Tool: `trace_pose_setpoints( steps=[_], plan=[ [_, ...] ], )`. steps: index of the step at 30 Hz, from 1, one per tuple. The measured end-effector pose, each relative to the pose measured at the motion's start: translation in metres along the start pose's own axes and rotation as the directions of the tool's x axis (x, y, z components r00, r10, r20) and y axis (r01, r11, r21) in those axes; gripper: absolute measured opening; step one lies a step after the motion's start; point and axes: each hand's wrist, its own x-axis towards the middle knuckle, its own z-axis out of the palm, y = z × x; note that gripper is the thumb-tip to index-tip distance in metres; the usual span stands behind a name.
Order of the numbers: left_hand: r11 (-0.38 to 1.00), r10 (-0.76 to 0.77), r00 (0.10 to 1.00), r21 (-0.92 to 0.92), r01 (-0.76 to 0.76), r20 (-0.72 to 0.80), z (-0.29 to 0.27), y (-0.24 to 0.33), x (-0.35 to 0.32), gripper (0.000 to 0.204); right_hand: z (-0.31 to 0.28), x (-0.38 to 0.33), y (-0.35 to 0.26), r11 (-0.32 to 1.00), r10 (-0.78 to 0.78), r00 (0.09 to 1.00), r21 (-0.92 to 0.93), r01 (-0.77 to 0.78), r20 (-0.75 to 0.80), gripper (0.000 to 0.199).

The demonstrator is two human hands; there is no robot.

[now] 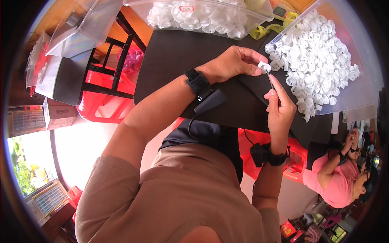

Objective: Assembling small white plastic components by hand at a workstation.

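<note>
Above the dark table, my left hand pinches a small white plastic part between thumb and fingers. My right hand grips a thin dark tool, possibly a blade or tweezers; its exact kind is too small to tell. The tool's tip meets the lower side of the white part. Just right of both hands, a clear plastic bin holds a large heap of similar small white parts.
A clear tub of white round pieces stands at the far edge, beside a yellow plastic bag. Red stools are at left and below the table. Another person in pink sits at right. Cables hang from my wrist straps.
</note>
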Motion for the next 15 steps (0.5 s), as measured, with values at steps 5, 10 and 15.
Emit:
trace_pose_setpoints(
  steps=[5, 10, 15],
  plan=[
    [1.0, 0.016, 1.0, 0.024, -0.016, 0.005, 0.0, -0.0016, 0.0009, 0.032, -0.0006, 0.0004, -0.0029, 0.999, -0.02, 1.0, -0.027, 0.021, 0.016, 0.032],
    [0.999, 0.035, 0.999, 0.035, -0.035, 0.01, -0.0004, -0.0026, 0.0011, 0.032, 0.0011, 0.0001, -0.0032, 0.998, -0.025, 1.0, -0.061, 0.025, 0.003, 0.033],
    [0.998, 0.039, 0.999, 0.041, -0.039, 0.005, -0.0006, -0.0025, 0.0017, 0.032, 0.0022, 0.0014, -0.0054, 0.997, -0.027, 1.0, -0.072, 0.026, 0.0, 0.033]
  ],
)
